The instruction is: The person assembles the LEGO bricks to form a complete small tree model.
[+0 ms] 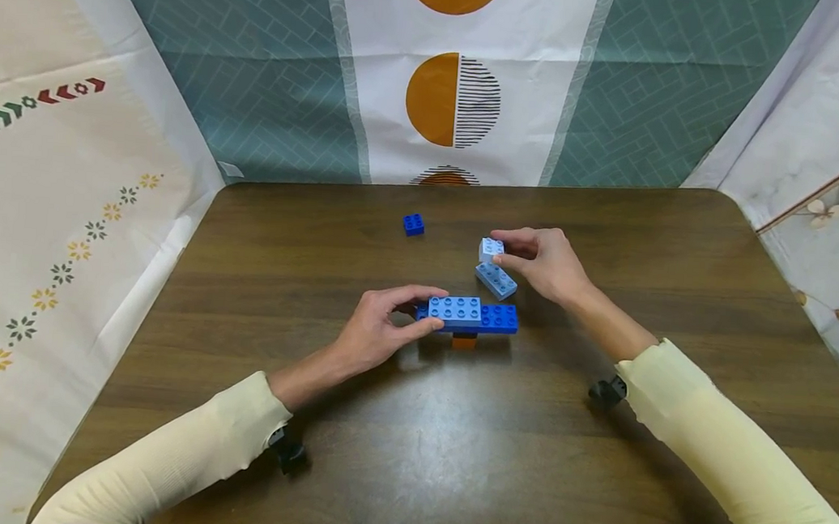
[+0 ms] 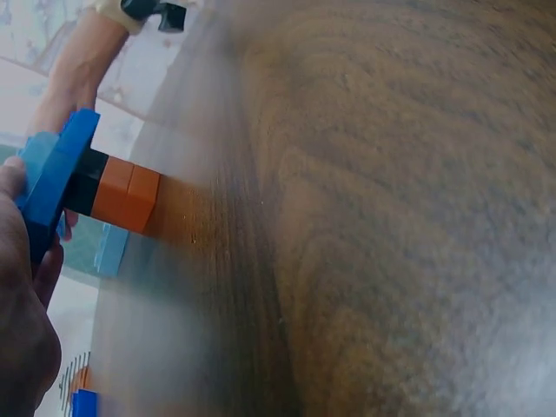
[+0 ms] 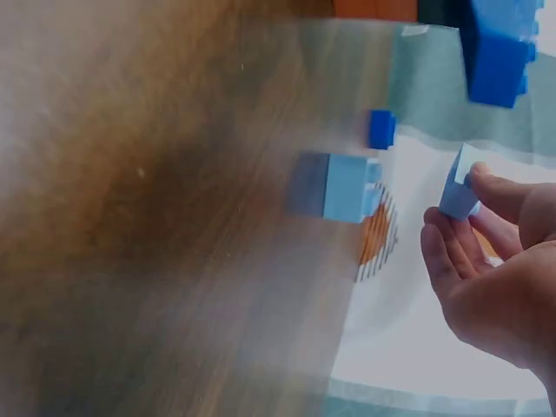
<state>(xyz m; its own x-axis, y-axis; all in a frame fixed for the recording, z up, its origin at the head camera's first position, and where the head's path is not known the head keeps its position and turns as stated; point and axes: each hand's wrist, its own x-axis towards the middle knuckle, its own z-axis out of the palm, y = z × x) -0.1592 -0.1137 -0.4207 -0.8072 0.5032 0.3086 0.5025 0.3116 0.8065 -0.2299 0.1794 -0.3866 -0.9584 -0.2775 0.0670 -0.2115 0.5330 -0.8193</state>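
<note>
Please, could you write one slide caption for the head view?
The left hand grips a brick structure while the right hand holds a small light-blue brick above the table.

Loads of room to come in between the cream sleeves (image 1: 181, 432), over the near wooden tabletop (image 1: 434, 474). Past that it's cramped: left hand (image 1: 378, 326) blocks the left end of the brick stack (image 1: 465, 320), light blue brick (image 1: 496, 282) and right hand (image 1: 545, 264) crowd the far side.

left hand (image 2: 26, 321) grips the blue brick (image 2: 57, 189); light-blue brick (image 2: 39, 156) atop it; dark brick (image 2: 85, 184) and orange block (image 2: 126, 195) under it; tabletop (image 2: 365, 208) below it
</note>
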